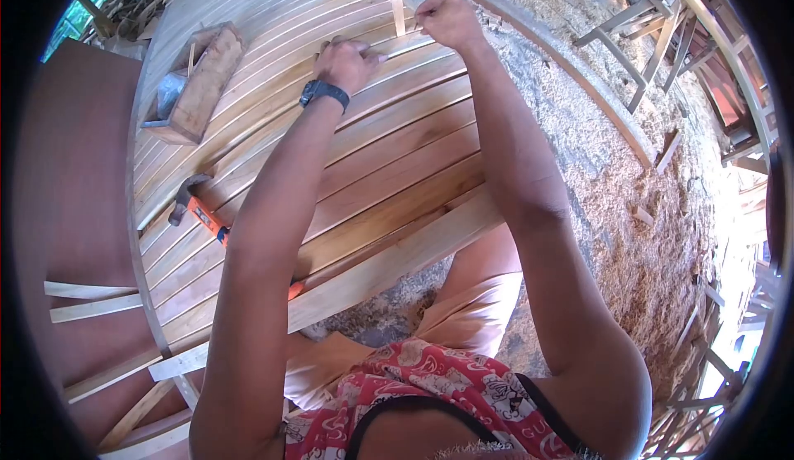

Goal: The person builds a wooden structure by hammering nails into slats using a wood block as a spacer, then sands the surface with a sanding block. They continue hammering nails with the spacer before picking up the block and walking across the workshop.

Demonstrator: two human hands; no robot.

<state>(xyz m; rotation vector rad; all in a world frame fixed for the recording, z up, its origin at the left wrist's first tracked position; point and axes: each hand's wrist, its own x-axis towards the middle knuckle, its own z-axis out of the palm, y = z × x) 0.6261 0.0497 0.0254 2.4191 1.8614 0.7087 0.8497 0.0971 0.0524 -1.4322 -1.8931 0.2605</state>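
A slatted wooden panel (397,154) of long pale and brown strips lies under my arms. My left hand (346,61), with a black watch on the wrist, rests closed on the slats at the far end; what it grips is too small to tell. My right hand (447,20) is closed beside a short upright wood strip (398,9) and seems to pinch something small against a slat. A hammer (198,210) with an orange handle lies on the slats to the left, partly hidden by my left arm.
A wooden box (203,83) with a plastic bag in it sits on the panel at the upper left. Sawdust (628,212) covers the ground on the right. Wooden chair frames (653,38) stand at the upper right. Loose strips (91,303) lie at the lower left.
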